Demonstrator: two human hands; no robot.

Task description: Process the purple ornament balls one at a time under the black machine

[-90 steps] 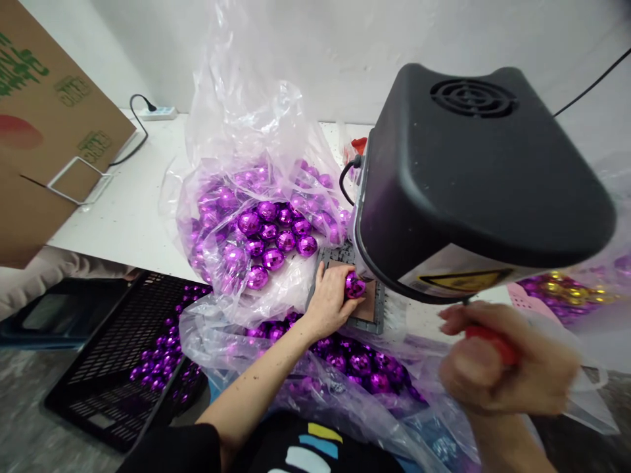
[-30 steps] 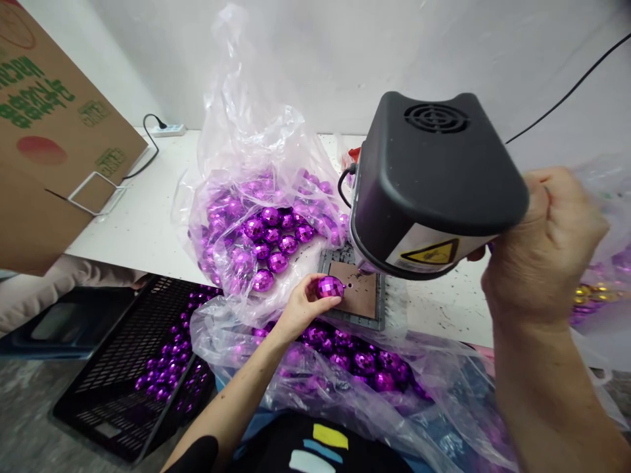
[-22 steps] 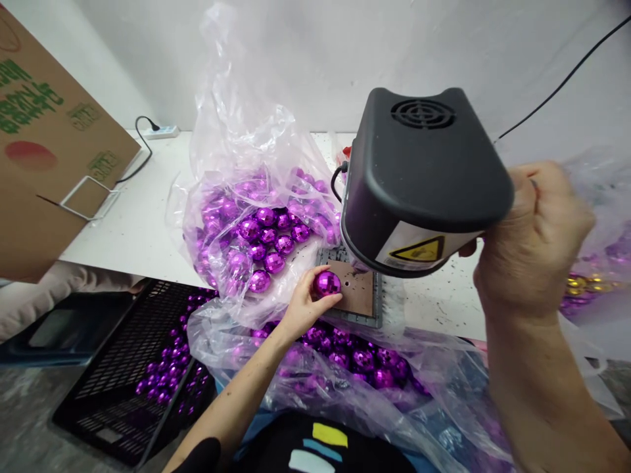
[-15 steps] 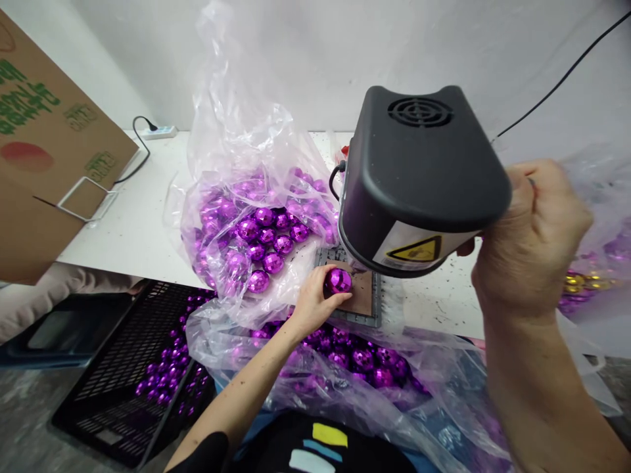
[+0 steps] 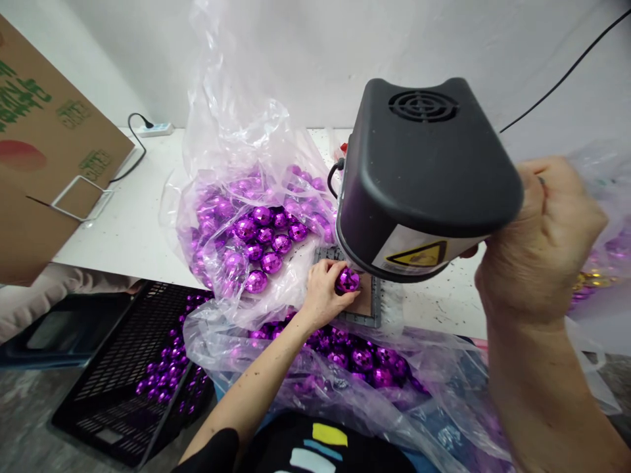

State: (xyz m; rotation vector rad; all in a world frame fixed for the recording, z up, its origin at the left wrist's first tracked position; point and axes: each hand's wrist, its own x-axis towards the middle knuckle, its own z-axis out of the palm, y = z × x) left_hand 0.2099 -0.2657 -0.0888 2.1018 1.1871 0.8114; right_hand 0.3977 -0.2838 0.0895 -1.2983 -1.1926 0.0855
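My left hand (image 5: 326, 293) pinches a shiny purple faceted ball (image 5: 348, 280) between thumb and fingers. It holds the ball over a small grey-edged plate with a brown middle (image 5: 365, 302), just below the front edge of a black machine (image 5: 424, 171). That machine has a round vent on top and a yellow warning label (image 5: 417, 253) on its front. At the machine's right side, my right hand (image 5: 537, 230) is closed on its handle, most of which is hidden by the hand and the housing.
Several purple balls fill a clear plastic bag (image 5: 236, 151) behind my left hand; more lie in plastic (image 5: 444, 387) at my lap. A black crate (image 5: 113, 381) holds smaller purple balls. A cardboard box (image 5: 59, 164), power strip (image 5: 155, 129) and white table (image 5: 133, 230) are leftward.
My left hand has moved slightly right, bringing the ball closer to the machine's front edge. My right hand keeps its hold while the view shifts a little.
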